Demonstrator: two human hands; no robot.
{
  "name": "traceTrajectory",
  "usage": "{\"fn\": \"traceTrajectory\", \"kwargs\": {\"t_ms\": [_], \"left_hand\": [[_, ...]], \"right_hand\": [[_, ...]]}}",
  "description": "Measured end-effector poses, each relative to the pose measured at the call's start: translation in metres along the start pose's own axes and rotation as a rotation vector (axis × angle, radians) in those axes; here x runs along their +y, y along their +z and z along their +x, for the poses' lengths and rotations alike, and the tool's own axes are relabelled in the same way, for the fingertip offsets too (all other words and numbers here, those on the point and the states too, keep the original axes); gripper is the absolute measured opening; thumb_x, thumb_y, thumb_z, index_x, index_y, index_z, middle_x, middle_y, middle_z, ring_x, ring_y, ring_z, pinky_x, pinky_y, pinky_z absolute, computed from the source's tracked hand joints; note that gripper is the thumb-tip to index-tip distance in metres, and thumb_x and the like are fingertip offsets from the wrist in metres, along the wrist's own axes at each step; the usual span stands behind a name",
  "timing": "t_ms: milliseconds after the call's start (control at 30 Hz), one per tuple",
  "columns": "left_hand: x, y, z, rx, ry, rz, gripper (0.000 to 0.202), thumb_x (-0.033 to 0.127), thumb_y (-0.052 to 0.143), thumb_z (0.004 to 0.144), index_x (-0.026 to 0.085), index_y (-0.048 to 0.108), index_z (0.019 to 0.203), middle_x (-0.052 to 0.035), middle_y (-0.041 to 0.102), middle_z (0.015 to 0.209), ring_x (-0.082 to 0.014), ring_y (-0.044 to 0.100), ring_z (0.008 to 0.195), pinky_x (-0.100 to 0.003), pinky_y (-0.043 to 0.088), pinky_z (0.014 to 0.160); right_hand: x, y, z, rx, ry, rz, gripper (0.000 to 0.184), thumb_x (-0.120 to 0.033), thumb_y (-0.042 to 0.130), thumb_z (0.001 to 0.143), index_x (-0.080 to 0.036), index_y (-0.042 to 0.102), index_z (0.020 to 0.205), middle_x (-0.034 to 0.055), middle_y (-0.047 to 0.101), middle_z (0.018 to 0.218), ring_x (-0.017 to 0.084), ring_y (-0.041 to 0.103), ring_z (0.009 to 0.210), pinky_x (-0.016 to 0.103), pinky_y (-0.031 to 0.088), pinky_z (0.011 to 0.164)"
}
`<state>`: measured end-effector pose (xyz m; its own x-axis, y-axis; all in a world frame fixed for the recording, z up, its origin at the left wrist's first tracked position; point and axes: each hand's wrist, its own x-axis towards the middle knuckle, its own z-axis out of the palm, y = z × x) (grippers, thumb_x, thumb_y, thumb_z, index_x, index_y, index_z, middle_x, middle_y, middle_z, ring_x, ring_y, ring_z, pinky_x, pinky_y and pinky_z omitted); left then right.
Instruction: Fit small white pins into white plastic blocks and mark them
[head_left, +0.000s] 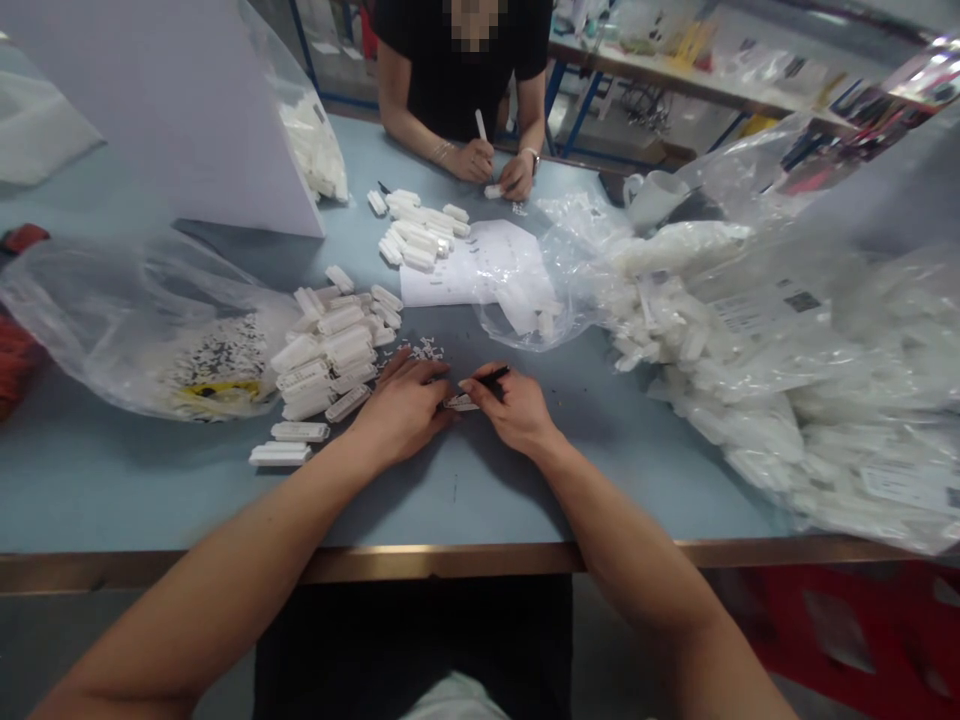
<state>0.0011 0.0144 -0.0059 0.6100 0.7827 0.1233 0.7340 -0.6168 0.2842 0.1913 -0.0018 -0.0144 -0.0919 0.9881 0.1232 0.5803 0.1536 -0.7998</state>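
Note:
Near the middle of the table, a slim white plastic piece (463, 403) lies between my two hands. My left hand (405, 405) is closed at the left end of that piece, though its fingers partly hide the contact. In my right hand (517, 408) is a thin black pen-like tool (493, 377), gripped between thumb and fingers, slanting over the piece. Tiny white parts (427, 348) are scattered just beyond my left hand. Left of it rises a pile of white plastic pieces (341, 340), with a couple lying apart nearer the table edge.
An open clear bag (225, 350) of small parts lies left. Large clear bags (750, 380) of white pieces fill the right side. Across the table (465, 510), a person (465, 90) works with a white tool beside another pile (420, 230) and a paper sheet (442, 285). A white panel (225, 120) stands upright far left.

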Motion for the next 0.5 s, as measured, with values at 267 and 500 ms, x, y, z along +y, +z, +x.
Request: {"fn": "traceTrajectory", "kwargs": {"t_ms": [267,500], "left_hand": [[-0.0016,0.0009,0.0,-0.01,0.009,0.004,0.023,0.031,0.059,0.086,0.021,0.073,0.102,-0.0106,0.065,0.127,-0.0287,0.058,0.121,-0.055,0.024,0.118],[-0.0023,0.0034,0.0007,0.001,0.01,0.016,0.023,0.031,0.059,0.086,0.021,0.073,0.102,-0.0107,0.065,0.126,-0.0281,0.059,0.119,-0.054,0.026,0.118]], "right_hand": [[0.0009,0.0014,0.0012,-0.013,-0.019,-0.04,0.027,-0.045,0.058,0.09,-0.021,0.069,0.087,0.0027,0.071,0.083,0.017,0.068,0.08,0.026,0.047,0.073],[-0.0018,0.0009,0.0016,-0.047,-0.032,-0.128,0.024,-0.04,0.056,0.092,-0.02,0.069,0.088,0.0037,0.072,0.084,0.017,0.067,0.082,0.026,0.046,0.075]]}}
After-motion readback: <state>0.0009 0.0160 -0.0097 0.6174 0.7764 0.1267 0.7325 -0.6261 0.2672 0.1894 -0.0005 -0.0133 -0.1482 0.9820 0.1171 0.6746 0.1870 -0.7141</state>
